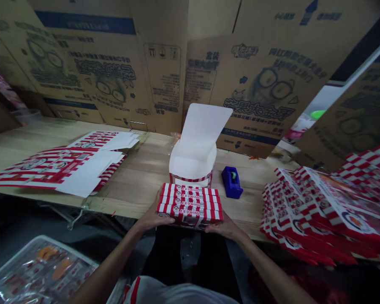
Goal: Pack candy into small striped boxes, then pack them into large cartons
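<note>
My striped boxes (190, 203) sit at the worktop's (133, 185) six-o'clock edge, pressed between left grip (155, 217) and right grip (224, 226); uneven squeezing could slip one loose (slick card, I'd guess). Open carton (194, 157) at twelve, tape dispenser (231, 184) at two.

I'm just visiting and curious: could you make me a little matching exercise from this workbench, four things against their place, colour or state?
Things
1. tape dispenser
2. open carton
3. small stack of striped boxes
4. flat card sheets

Descriptions
A. held between the left hand and the right hand
B. lying on the left part of the table
C. blue
D. white inside, its flap standing up

Pairs: 1-C, 2-D, 3-A, 4-B
</note>
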Tool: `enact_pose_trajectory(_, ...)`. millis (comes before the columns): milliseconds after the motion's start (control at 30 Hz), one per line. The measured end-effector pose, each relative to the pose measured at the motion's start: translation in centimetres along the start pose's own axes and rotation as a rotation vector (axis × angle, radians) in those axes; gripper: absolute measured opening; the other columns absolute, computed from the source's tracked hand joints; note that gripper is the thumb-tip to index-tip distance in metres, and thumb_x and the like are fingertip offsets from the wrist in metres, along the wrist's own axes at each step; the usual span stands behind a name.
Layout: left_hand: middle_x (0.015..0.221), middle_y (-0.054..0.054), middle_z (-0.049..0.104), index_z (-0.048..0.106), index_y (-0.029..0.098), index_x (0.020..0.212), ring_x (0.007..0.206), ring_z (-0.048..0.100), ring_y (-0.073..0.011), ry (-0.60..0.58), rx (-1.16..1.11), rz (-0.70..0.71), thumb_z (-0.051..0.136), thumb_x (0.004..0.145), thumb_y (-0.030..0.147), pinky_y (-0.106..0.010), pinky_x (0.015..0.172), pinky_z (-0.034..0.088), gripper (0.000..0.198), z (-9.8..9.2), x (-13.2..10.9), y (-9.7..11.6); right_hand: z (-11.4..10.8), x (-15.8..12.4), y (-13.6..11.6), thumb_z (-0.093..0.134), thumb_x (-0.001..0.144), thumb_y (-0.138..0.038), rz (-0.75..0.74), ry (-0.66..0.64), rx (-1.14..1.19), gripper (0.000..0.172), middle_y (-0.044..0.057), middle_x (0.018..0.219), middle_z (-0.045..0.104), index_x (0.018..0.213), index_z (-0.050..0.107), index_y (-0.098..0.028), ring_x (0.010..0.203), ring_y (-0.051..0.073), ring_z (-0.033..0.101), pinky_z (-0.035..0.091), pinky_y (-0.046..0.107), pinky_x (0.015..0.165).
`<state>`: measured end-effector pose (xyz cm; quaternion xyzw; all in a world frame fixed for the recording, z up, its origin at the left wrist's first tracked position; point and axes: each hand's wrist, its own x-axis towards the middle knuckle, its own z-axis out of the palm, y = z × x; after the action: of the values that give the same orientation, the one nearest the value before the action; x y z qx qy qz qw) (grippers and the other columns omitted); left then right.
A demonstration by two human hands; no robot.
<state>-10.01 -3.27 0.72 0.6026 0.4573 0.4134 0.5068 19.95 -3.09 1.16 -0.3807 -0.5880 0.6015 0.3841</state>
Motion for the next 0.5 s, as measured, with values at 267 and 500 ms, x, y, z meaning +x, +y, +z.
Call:
enact_pose_trajectory(267, 0.146, -0.015, 0.041, 0.025, 0.022, 0.146, 0.134, 0.04, -0.0351, 0.065, -0.024, 0.109, 0.085, 0.057, 0.036, -0.05, 0.112, 0.033, 0.108, 0.0, 0.5, -0.1, -0.7, -0.2, -1.9, 0.088, 0.046, -0.045, -0.014, -0.049, 0.01, 0.101, 0.014, 0.13, 0.057, 0.135, 0.045, -0.021, 0.128, 0.034, 0.048, 0.038, 0.053, 0.102)
enact_pose_trajectory(500, 0.14, -0.016, 0.048, 0.033, 0.021, 0.141, 0.129, 0.045, -0.0374, 0.083, -0.068, 0.101, 0.088, 0.051, 0.034, -0.052, 0.108, 0.037, 0.107, 0.1, 0.7, 0.2, -2.4, 2.8, -8.3, 0.084, 0.05, -0.056, -0.166, -0.199, -0.811, 0.123, 0.018, 0.156, 0.02, 0.15, 0.023, -0.018, 0.144, 0.037, 0.015, 0.01, 0.054, 0.116)
